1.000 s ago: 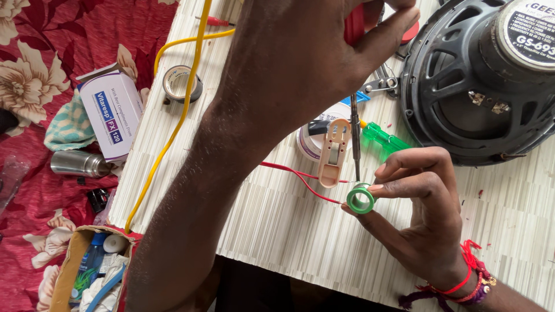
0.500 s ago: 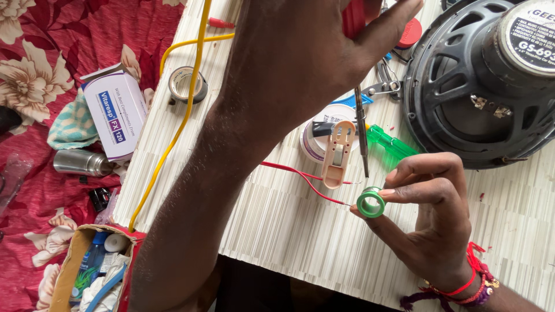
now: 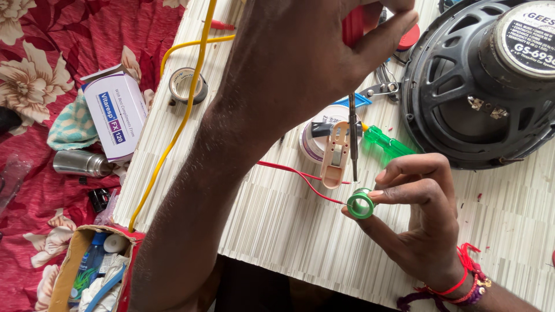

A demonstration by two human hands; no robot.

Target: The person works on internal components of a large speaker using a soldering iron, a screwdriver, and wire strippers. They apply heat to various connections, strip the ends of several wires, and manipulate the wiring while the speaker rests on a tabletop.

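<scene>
L grip: left hand (image 3: 312,52) closed on red-handled soldering iron (image 3: 353,138), tip down
R grip: right hand (image 3: 419,219) pinches green ring (image 3: 361,203), red wire (image 3: 300,174) attached
Pkg: white/blue box (image 3: 113,112), left of desk (image 3: 277,231)

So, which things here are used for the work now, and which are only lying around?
In use:
left hand holding the red-handled tool
right hand holding the green ring
red wire running to the ring

Lying about:
black speaker
tape roll
white box
green screwdriver
yellow cable
</scene>
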